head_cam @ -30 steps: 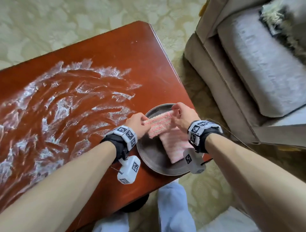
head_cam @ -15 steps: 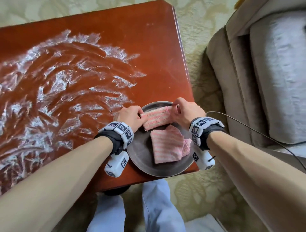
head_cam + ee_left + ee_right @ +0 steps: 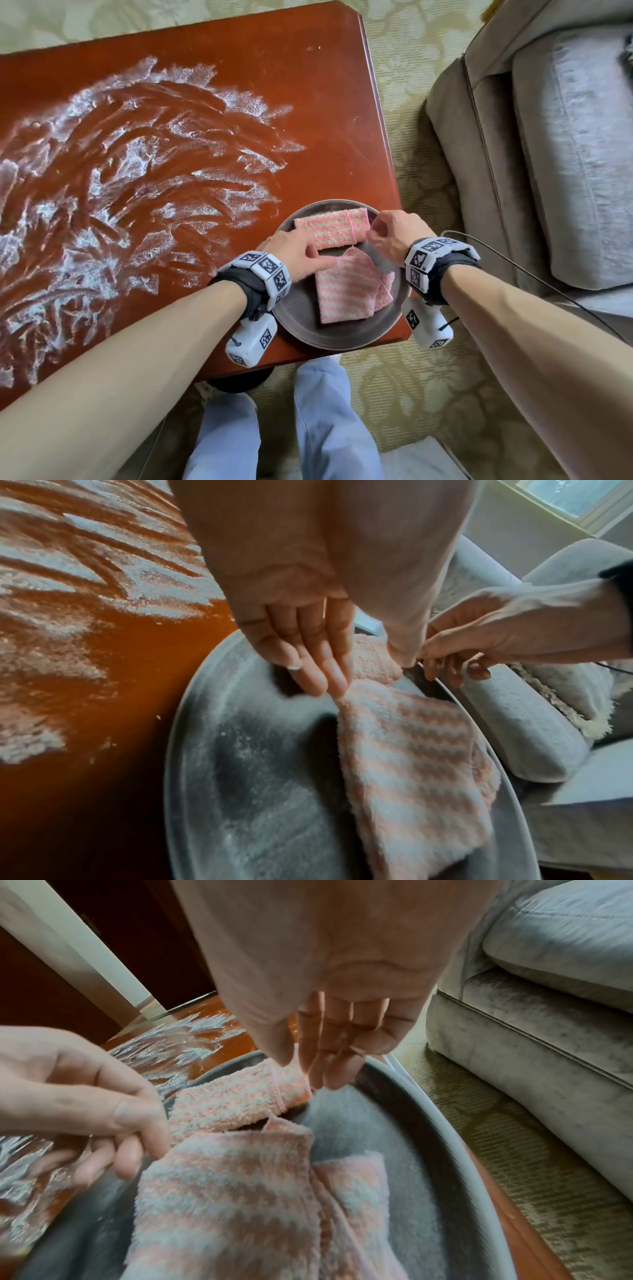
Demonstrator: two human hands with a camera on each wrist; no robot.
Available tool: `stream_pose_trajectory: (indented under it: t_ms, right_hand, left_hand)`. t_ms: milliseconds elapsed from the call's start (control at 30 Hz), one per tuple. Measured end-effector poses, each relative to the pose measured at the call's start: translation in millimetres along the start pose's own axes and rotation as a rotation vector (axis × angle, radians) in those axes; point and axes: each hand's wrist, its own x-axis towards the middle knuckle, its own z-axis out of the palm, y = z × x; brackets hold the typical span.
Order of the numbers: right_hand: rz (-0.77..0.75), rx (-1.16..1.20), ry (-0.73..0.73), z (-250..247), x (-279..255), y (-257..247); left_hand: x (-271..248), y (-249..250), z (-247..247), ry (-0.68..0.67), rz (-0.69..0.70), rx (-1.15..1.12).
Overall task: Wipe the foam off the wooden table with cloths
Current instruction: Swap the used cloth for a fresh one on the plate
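Observation:
White foam (image 3: 113, 178) is smeared over the left and middle of the red-brown wooden table (image 3: 308, 96). At its near right corner a round grey plate (image 3: 298, 325) holds two pink-and-white striped cloths. The rolled cloth (image 3: 330, 228) lies at the plate's far side, the folded cloth (image 3: 346, 291) nearer me. My left hand (image 3: 318, 258) reaches over the plate, and its straight fingers (image 3: 315, 669) touch the folded cloth's (image 3: 411, 764) far corner. My right hand (image 3: 375, 236) hovers at the rolled cloth's (image 3: 232, 1102) right end, its fingers (image 3: 329, 1066) relaxed and holding nothing.
A grey sofa (image 3: 565, 154) stands close to the table's right edge, with a strip of patterned carpet (image 3: 421, 205) between. A thin cable (image 3: 513, 267) runs from my right wrist across the sofa front. My legs (image 3: 329, 428) are just below the table's near edge.
Both hands were gripping the rolled cloth by its ends over the plate. It now lies on the plate's far side, released. My left hand has shifted to the folded cloth's corner.

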Motion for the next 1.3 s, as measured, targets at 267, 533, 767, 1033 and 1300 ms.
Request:
stream_pose_trajectory:
  t_ms: [267,533,767,1033,1300]
  right_hand:
    - [-0.080,-0.158,-0.225,11.4,-14.7,5.4]
    - [-0.066,-0.245,-0.289,36.4,-29.7,-0.7]
    - [-0.190,-0.058,-0.170,24.9,-45.3,-26.7]
    - [-0.179,0.091,-0.116,25.7,-42.2,-95.4]
    - [-0.170,0.323,-0.313,47.0,-41.0,-191.4]
  left_hand:
    - [-3.9,6.0,20.3,0.014,-0.013,0.120]
    - [-12.2,-0.8,32.5,0.007,-0.001,0.025]
    - [-31.0,-12.9,21.0,0.081,-0.042,-0.306]
    - [-44.3,-59.7,-12.1,0.218,-0.028,-0.498]
    - [-66.0,-142.3,-48.9,0.294,-0.032,-0.620]
